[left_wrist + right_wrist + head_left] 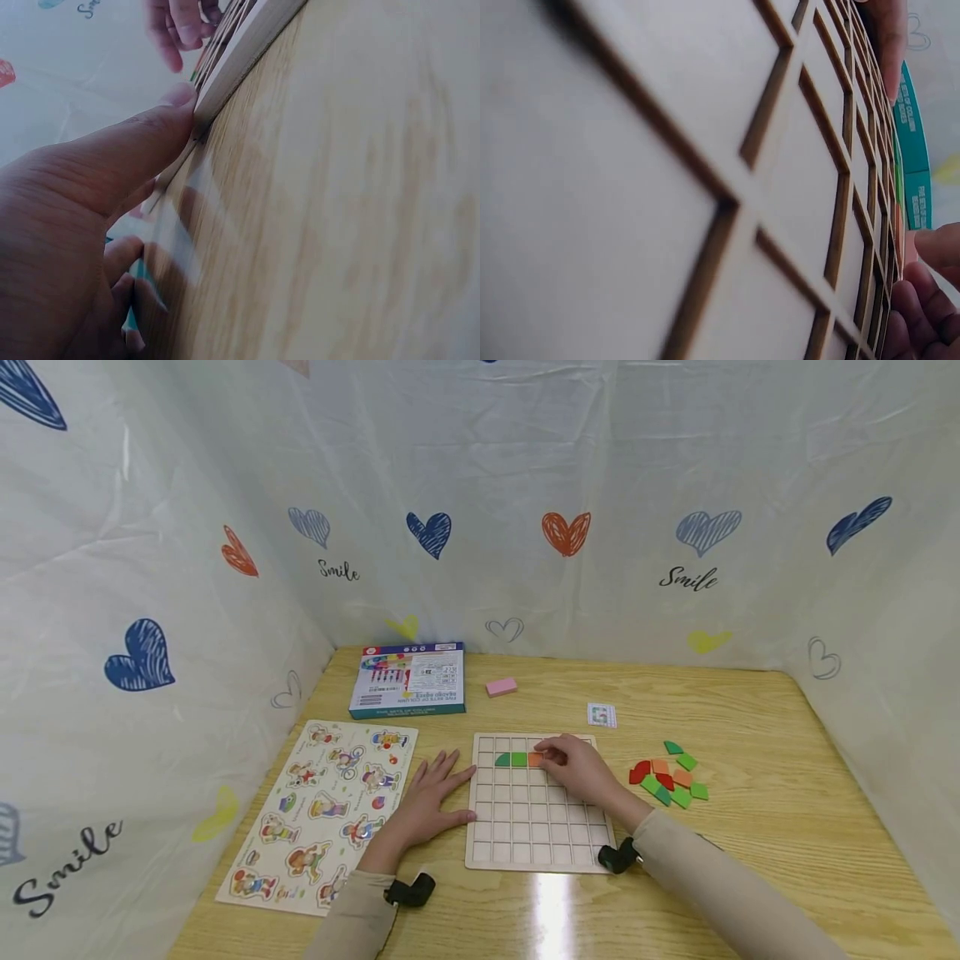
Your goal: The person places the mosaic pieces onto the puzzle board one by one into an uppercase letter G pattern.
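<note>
My left hand (431, 802) lies spread at the left edge of the pale wooden grid board (510, 857), its thumb against the board's side in the left wrist view. Over the board's upper part is my right hand (581, 768), thumb and index finger apart right at an orange square tile (535, 760). That tile sits in the grid beside a green square tile (519, 760) and a dark green quarter-round tile (503, 761). In the right wrist view, the right hand's fingers (911, 307) are bent at the board's far side.
Several loose red, orange and green tiles (681, 797) lie to the right of the board. A small pattern card (602, 715), a pink block (501, 687) and a flat box (408, 681) are behind it. A picture puzzle board (296, 810) lies at left, partly under the left arm.
</note>
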`<state>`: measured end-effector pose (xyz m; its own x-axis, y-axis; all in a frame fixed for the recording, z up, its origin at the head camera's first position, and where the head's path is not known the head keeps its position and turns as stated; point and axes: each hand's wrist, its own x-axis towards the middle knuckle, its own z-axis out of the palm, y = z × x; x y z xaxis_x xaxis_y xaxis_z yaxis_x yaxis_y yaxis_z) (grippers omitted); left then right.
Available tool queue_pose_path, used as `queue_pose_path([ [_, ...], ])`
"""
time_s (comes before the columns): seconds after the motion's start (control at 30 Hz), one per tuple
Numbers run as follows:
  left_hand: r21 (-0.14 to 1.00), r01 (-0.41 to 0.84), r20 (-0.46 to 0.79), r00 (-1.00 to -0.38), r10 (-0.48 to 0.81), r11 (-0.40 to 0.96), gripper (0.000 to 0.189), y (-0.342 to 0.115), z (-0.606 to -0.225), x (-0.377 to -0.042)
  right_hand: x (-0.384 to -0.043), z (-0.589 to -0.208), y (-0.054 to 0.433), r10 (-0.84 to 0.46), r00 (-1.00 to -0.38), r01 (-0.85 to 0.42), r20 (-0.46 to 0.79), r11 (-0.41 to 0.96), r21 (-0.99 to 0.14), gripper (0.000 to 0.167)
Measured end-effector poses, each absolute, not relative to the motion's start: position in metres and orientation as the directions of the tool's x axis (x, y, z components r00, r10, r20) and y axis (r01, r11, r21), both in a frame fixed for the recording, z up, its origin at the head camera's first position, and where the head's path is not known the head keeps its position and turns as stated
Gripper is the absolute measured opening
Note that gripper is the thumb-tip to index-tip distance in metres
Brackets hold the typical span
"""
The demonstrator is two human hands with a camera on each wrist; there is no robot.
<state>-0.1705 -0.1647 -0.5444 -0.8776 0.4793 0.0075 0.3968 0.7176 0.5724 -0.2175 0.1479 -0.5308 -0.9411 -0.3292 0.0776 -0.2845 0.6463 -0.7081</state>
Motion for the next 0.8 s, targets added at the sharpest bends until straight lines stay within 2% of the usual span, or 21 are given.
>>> queue_pose_path([
  [0.47, 0.56, 0.399, -0.007, -0.874, 0.485, 0.726, 0.077, -0.164, -0.543, -0.171, -0.209, -0.524, 0.189, -0.283, -0.953, -0.274, 0.109, 0.648, -0.711, 0.024],
  [0.8, 0.558, 0.396, -0.009, -0.876, 0.483, 0.729, 0.077, -0.164, -0.543, -0.171, -0.207, -0.517, 0.237, -0.217, -0.97, -0.233, 0.111, 0.691, -0.685, 0.025],
])
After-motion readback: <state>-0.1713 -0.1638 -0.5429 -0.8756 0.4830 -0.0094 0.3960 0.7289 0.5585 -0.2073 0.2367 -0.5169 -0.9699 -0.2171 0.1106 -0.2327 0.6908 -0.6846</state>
